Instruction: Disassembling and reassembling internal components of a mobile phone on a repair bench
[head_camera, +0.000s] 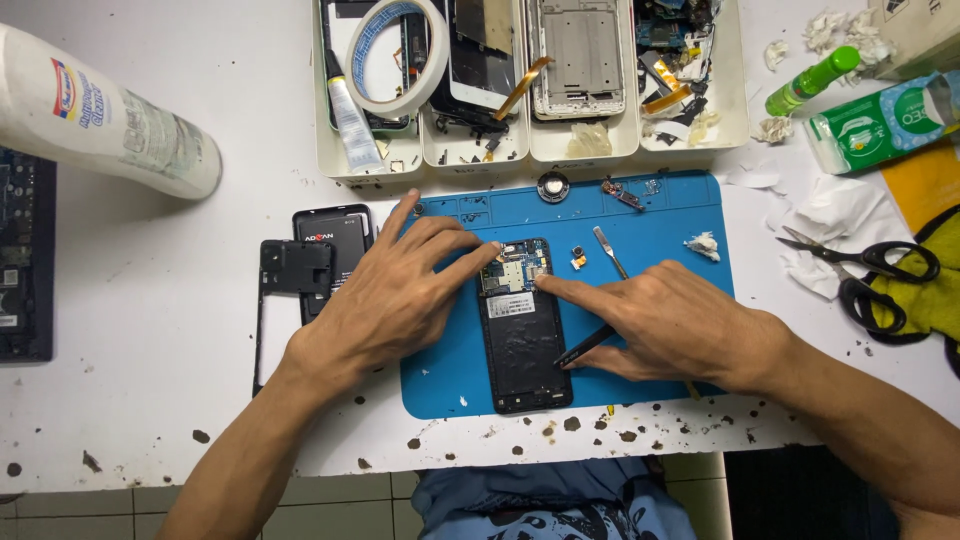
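Observation:
An opened black phone (523, 340) lies upright on a blue work mat (660, 225), its circuit board (513, 268) exposed at the top. My left hand (395, 295) rests flat beside it, fingertips touching the board's upper left corner. My right hand (665, 320) presses its index fingertip on the board's right edge and holds a thin black tool (588, 345) under the palm. A metal spudger (609, 250) and a small camera part (578, 257) lie on the mat just above my right hand.
A black phone frame (290, 290) and battery (337, 240) lie left of the mat. White parts trays (530, 150) with a tape roll (398, 55) stand behind. Scissors (870, 270), tissue scraps, a green bottle (812, 80) sit right. A white cylinder (100, 115) lies at far left.

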